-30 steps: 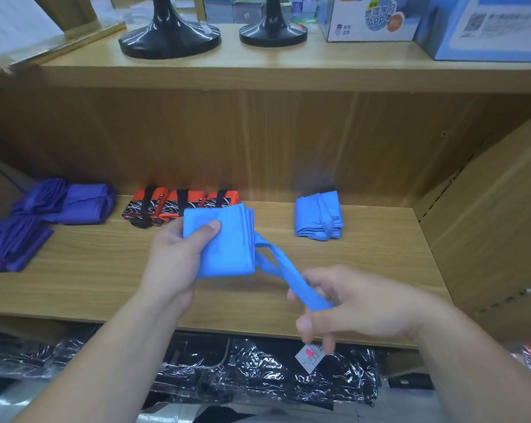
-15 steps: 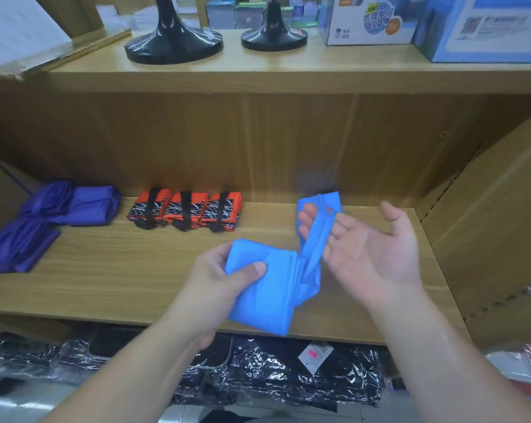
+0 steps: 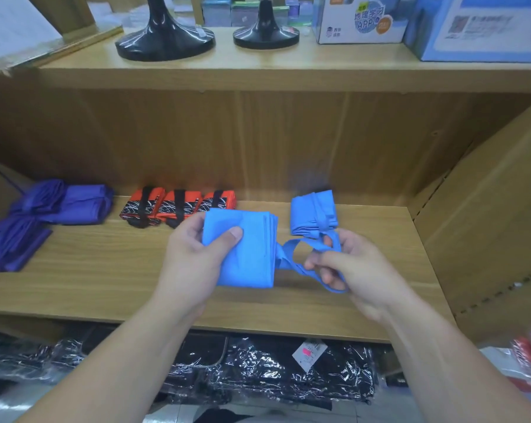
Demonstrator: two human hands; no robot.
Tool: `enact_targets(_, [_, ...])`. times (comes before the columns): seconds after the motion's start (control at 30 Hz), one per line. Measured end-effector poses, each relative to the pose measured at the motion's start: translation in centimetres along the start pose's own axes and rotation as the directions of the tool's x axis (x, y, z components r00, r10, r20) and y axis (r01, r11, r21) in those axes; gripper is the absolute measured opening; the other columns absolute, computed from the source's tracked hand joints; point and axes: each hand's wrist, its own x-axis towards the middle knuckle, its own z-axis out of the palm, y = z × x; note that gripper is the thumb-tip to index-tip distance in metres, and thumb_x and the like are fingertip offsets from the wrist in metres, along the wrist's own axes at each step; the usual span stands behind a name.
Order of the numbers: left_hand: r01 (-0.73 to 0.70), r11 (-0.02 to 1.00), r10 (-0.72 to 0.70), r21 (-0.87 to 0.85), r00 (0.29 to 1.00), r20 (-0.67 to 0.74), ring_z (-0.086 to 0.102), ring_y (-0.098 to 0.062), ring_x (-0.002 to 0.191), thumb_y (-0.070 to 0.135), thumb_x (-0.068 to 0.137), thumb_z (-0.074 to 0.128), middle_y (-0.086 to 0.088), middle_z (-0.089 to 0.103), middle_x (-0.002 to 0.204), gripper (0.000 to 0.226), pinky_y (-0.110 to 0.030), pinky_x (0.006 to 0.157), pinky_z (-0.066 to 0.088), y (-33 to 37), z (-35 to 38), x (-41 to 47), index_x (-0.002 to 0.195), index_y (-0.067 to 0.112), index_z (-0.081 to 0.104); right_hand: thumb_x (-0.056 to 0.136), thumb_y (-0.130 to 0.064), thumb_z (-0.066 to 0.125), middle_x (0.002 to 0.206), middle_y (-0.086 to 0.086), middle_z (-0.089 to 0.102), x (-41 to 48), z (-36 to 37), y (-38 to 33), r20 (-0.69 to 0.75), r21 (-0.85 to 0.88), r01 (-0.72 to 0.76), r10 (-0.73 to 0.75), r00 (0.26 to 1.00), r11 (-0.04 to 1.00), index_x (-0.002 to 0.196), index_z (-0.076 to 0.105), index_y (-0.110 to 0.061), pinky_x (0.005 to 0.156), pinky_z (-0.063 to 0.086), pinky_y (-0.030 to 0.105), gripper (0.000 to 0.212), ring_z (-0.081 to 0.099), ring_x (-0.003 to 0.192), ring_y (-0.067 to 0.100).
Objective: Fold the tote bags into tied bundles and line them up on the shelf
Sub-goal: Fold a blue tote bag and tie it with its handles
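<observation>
Left hand [image 3: 194, 257] grips folded bag [image 3: 245, 254]; right hand [image 3: 352, 264] pinches its strap [image 3: 307, 244]

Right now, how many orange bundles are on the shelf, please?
3 on the shelf: left orange bundle, middle orange bundle, right orange bundle behind the held blue bag. None seems hidden.

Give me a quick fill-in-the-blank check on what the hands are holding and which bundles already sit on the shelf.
1. The left hand grips a folded ____ tote bag, while the right hand holds its strap.
2. ____ orange bundles with black ties lie in a row on the shelf.
3. The tied blue bundle lies to the ____ of the orange ones.

Missing words: blue; Three; right.
</observation>
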Motion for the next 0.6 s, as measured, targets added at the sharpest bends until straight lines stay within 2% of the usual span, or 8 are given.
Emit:
enact_targets(0.13, [-0.005,1.0,0.005,0.009,0.999,0.043,0.072,-0.015,0.085,0.018,0.077,0.077,-0.001,0.076,0.096,0.032,-0.029,0.069,0.057,-0.4,-0.3,-0.4,0.105,0.009,0.066,0.096,-0.001,0.059,0.07,0.013,0.066,0.3,-0.2,0.8,-0.154,0.042,0.051,-0.044,0.987,0.998,0.089,0.063,-0.006,0.039,0.029,0.017,0.009,0.044,0.043,0.01])
enact_targets(0.2, [0.031,0.999,-0.031,0.01,0.999,0.033,0.072,-0.015,0.085,0.008,0.085,0.077,0.0,0.076,0.094,0.023,-0.033,0.073,0.058,-1.0,-0.2,-0.5,0.105,0.008,0.066,0.098,-0.011,0.06,0.06,0.009,0.061,0.4,-0.2,1.0,-0.217,0.093,0.026,-0.005,0.976,0.995,0.083,0.063,-0.008,0.037,0.027,0.018,0.015,0.041,0.041,0.01])
enact_targets(0.27, [0.082,0.997,-0.082,0.007,0.997,0.013,0.072,-0.019,0.088,0.004,0.091,0.069,-0.002,0.076,0.096,0.015,-0.041,0.08,0.059,-1.8,-0.4,-0.5,0.104,0.009,0.067,0.098,-0.015,0.056,0.055,0.008,0.053,0.3,-0.4,0.5,-0.152,0.237,-0.046,0.083,0.985,0.971,0.07,0.055,-0.011,0.038,0.027,0.02,0.029,0.037,0.039,0.013])
enact_targets(0.37, [0.174,0.984,-0.175,-0.045,0.984,-0.016,0.071,-0.024,0.094,0.005,0.094,0.065,-0.01,0.076,0.107,0.013,-0.046,0.089,0.056,-3.1,-1.0,-0.1,0.107,0.009,0.066,0.077,-0.017,0.057,0.055,0.01,0.05,-0.5,-0.4,-0.7,0.02,0.624,-0.069,0.073,0.997,0.778,0.047,0.042,-0.015,0.047,0.046,0.022,0.034,0.05,0.048,0.022])
enact_targets(0.47, [0.249,0.962,-0.249,-0.113,0.968,0.014,0.071,-0.025,0.095,0.01,0.092,0.069,-0.016,0.074,0.114,0.019,-0.043,0.086,0.056,-3.9,-1.1,0.0,0.11,0.008,0.065,0.059,-0.02,0.064,0.057,0.01,0.056,-1.6,0.3,-1.1,0.065,0.792,0.024,-0.124,0.99,0.61,0.041,0.048,-0.013,0.059,0.058,0.032,0.025,0.066,0.061,0.025])
enact_targets(0.53, [0.253,0.96,-0.247,-0.116,0.967,0.06,0.072,-0.025,0.092,0.015,0.08,0.076,-0.015,0.075,0.11,0.031,-0.041,0.082,0.057,-4.0,-0.9,0.0,0.108,0.008,0.066,0.074,-0.02,0.065,0.072,0.019,0.067,-1.4,0.1,-0.8,0.266,0.812,-0.064,-0.27,0.925,0.581,0.065,0.067,-0.001,0.052,0.05,0.029,0.021,0.054,0.05,0.02])
enact_targets(0.57, [0.25,0.963,-0.242,-0.104,0.967,0.081,0.072,-0.025,0.091,0.019,0.076,0.075,-0.014,0.076,0.107,0.034,-0.041,0.083,0.057,-3.8,-0.7,-0.1,0.107,0.008,0.066,0.088,-0.022,0.057,0.086,0.026,0.07,-1.1,0.0,-0.8,0.405,0.804,-0.151,-0.345,0.847,0.575,0.091,0.069,0.009,0.05,0.044,0.027,0.033,0.047,0.049,0.019])
enact_targets(0.6, [0.248,0.965,-0.239,-0.091,0.967,0.093,0.072,-0.025,0.091,0.022,0.074,0.073,-0.013,0.076,0.104,0.036,-0.043,0.084,0.057,-3.6,-0.7,-0.1,0.106,0.007,0.066,0.096,-0.025,0.048,0.094,0.03,0.069,-0.7,-0.4,-0.6,0.479,0.761,-0.176,-0.357,0.802,0.625,0.116,0.06,0.017,0.05,0.038,0.026,0.047,0.042,0.049,0.019])
